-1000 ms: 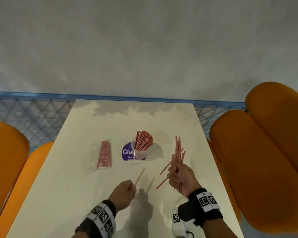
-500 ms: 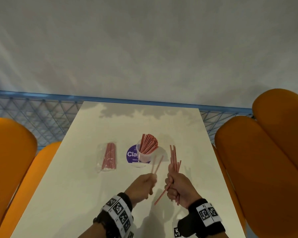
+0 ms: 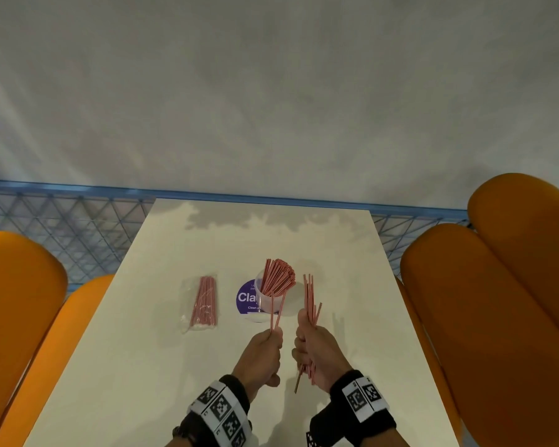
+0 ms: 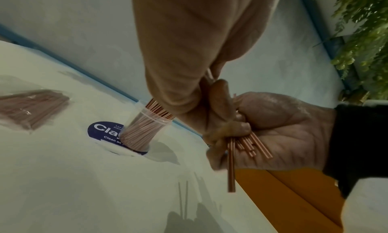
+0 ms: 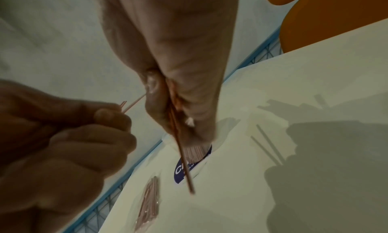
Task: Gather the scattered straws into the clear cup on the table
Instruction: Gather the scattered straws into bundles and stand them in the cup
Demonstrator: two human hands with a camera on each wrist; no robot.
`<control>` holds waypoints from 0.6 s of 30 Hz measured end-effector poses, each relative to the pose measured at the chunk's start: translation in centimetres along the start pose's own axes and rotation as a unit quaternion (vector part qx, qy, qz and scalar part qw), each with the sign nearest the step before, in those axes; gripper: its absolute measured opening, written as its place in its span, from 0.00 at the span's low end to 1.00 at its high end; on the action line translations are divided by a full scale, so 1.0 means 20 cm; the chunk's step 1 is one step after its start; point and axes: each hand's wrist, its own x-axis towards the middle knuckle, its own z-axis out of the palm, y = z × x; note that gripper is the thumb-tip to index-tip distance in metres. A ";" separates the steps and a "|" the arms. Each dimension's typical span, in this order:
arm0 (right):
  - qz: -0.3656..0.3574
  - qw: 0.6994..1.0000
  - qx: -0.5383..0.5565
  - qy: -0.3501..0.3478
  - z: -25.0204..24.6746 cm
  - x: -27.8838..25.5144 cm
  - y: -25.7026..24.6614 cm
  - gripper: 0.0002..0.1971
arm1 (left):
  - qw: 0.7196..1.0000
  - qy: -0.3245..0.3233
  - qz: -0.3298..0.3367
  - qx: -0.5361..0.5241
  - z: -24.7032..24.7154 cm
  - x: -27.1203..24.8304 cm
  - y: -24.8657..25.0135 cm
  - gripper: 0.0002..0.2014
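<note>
Fingers of the left hand (image 3: 261, 356) pinched two straws (image 3: 277, 309); the right hand (image 3: 317, 351) gripped a bundle (image 3: 309, 298). The clear cup (image 3: 268, 300) stood mid-bench (image 3: 175, 366), nearer the far edge.

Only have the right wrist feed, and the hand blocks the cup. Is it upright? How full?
Observer: Upright. The clear plastic cup stands on a round purple sticker and is packed with pink straws that fan out over its rim.
Operator: Left hand is blurry here. How many is it holding?
Observer: The left hand pinches two thin pink straws. In the head view their tips reach the cup's near side.
Operator: And the right hand's load above the fist?
Observer: The right hand grips a bundle of pink straws roughly upright, to the right of the cup and apart from it.
</note>
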 end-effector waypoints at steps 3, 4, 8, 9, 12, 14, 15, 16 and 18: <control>-0.029 0.997 -0.068 0.003 0.03 0.00 0.00 0.26 | 0.996 -0.051 0.020 0.075 0.03 -0.01 0.01 0.12; -0.046 0.994 -0.098 0.009 0.04 0.01 -0.01 0.27 | 0.989 -0.073 0.032 0.125 0.05 -0.02 0.01 0.13; -0.090 0.983 -0.148 0.064 0.01 0.02 -0.05 0.27 | 0.976 -0.123 0.035 0.176 0.05 -0.03 -0.02 0.14; -0.105 0.981 -0.145 0.069 0.00 0.02 -0.07 0.27 | 0.979 -0.126 0.025 0.161 0.03 -0.03 -0.03 0.16; -0.160 0.982 -0.077 0.061 0.00 -0.03 -0.14 0.29 | 0.996 -0.084 -0.040 -0.007 -0.03 -0.04 -0.05 0.21; -0.178 0.983 -0.001 0.049 0.06 -0.08 -0.19 0.30 | 0.970 -0.081 -0.109 -0.201 -0.06 -0.03 -0.05 0.25; -0.180 0.982 0.038 0.040 0.11 -0.11 -0.21 0.29 | 0.943 -0.093 -0.137 -0.287 -0.07 -0.02 -0.04 0.26; -0.188 0.980 0.065 0.025 0.15 -0.14 -0.23 0.29 | 0.915 -0.113 -0.154 -0.354 -0.08 -0.01 -0.03 0.28; -0.220 0.972 0.075 -0.015 0.23 -0.20 -0.25 0.28 | 0.871 -0.165 -0.151 -0.438 -0.09 -0.02 0.00 0.32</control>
